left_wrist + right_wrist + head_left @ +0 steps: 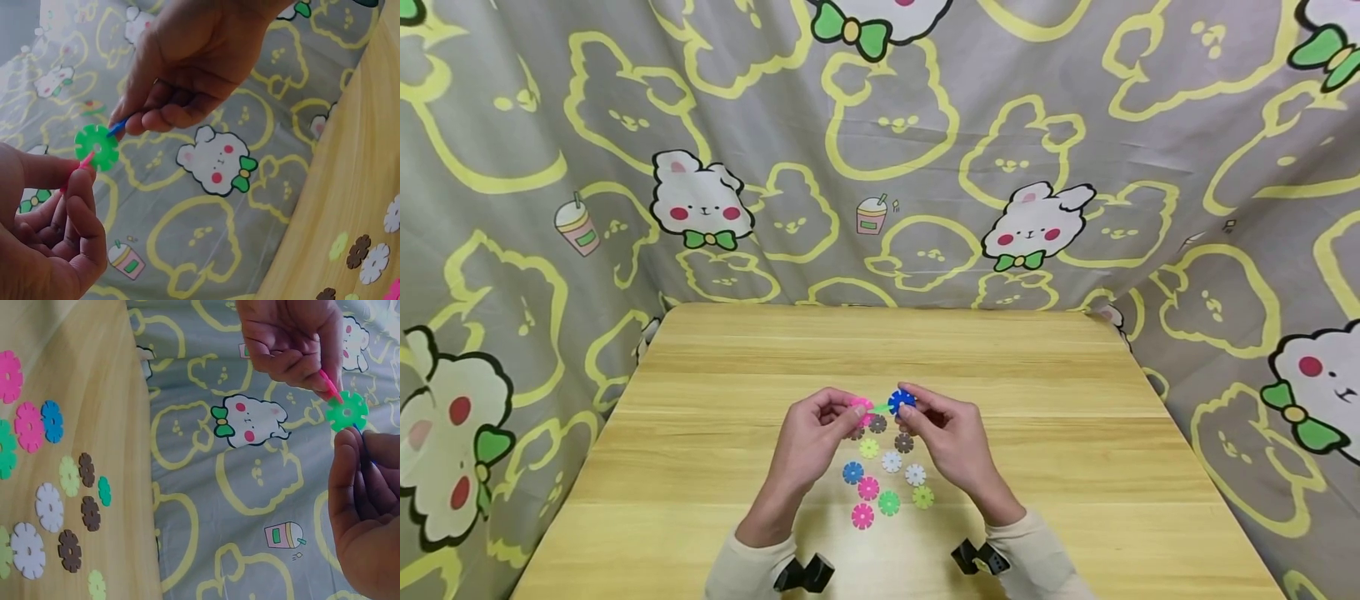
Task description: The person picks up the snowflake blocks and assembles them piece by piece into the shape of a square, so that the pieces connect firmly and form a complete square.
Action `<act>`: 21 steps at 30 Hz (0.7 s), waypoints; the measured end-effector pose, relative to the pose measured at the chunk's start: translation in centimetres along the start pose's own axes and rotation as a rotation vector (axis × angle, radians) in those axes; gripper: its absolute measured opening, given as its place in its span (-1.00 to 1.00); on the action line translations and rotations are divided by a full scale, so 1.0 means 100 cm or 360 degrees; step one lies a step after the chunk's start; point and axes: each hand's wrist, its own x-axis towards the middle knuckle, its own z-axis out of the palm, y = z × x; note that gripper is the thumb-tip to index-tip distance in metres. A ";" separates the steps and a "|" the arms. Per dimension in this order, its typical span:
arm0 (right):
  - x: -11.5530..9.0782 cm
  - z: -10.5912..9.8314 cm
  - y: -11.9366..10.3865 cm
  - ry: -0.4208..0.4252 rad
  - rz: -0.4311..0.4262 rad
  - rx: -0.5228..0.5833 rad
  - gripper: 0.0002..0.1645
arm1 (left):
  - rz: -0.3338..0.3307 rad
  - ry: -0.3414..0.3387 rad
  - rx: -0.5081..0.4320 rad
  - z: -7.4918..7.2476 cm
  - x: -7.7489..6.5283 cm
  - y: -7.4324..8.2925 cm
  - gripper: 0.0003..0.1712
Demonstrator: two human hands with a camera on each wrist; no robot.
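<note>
My left hand (811, 442) pinches a pink notched plastic disc (861, 406) between thumb and forefinger. A dark blue notched disc (901, 402) is pinched in my right hand (957, 437). Between the two sits a green notched disc (97, 148), raised above the table. Both wrist views show the pink and blue discs meeting its rim edge-on, at different places. How deeply their slots interlock I cannot tell. The fingers partly cover the pink and blue discs.
Loose discs lie on the wooden table (700, 433) below and between the hands: pink (862, 517), blue (853, 472), green (889, 503), white (891, 462), yellow-green (922, 497) and brown (904, 443), several in all. A patterned curtain (895, 108) hangs behind and beside the table.
</note>
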 end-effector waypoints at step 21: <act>-0.002 0.004 0.004 -0.0003 -0.0071 -0.0028 -0.59 | -0.0007 -0.0006 -0.0001 0.000 0.001 0.000 -0.91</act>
